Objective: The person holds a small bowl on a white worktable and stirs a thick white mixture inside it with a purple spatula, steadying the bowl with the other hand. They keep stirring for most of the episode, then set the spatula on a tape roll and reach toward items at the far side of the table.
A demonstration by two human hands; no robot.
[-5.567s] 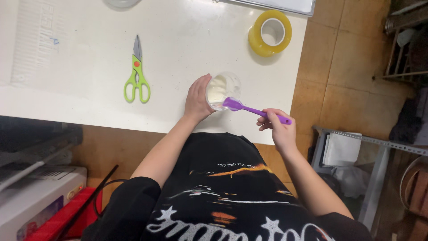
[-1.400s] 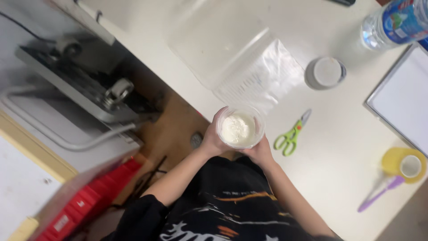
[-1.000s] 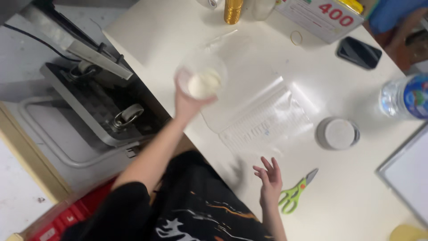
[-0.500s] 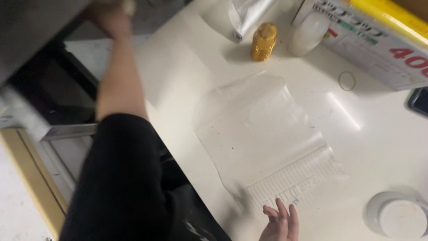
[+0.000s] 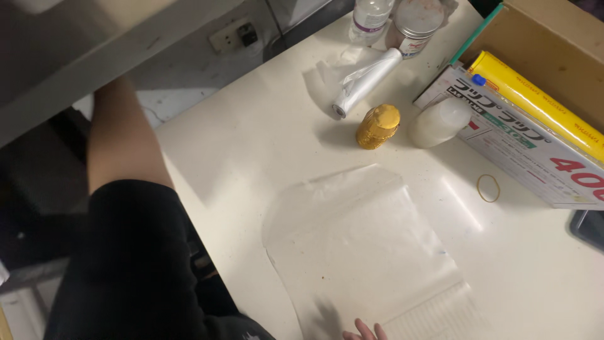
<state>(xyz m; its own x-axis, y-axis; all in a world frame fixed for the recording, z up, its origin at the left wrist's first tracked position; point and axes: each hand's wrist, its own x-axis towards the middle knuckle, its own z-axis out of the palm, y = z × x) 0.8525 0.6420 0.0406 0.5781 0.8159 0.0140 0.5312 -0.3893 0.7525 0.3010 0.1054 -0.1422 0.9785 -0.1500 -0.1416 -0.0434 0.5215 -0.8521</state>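
My left forearm (image 5: 119, 132) reaches up and away to the left. Its hand is hidden behind a grey ledge (image 5: 94, 56), so what it holds cannot be seen. Only the fingertips of my right hand (image 5: 365, 330) show at the bottom edge, spread apart and holding nothing, touching the near edge of a clear plastic sheet (image 5: 358, 245). The sheet lies flat on the white table (image 5: 251, 126).
Beyond the sheet stand a small gold bottle (image 5: 377, 126), a roll of clear bags (image 5: 365, 82) and a milky white container (image 5: 439, 121). A long box of wrap (image 5: 522, 145), a rubber band (image 5: 488, 187), a lidded jar (image 5: 412, 25), a water bottle (image 5: 371, 14) and a dark phone (image 5: 588, 226) lie at the right.
Both hands lifted the cup of white stuff. My left hand then carried it up to the left, out of sight. My right hand dropped open onto the table. The view swung left.
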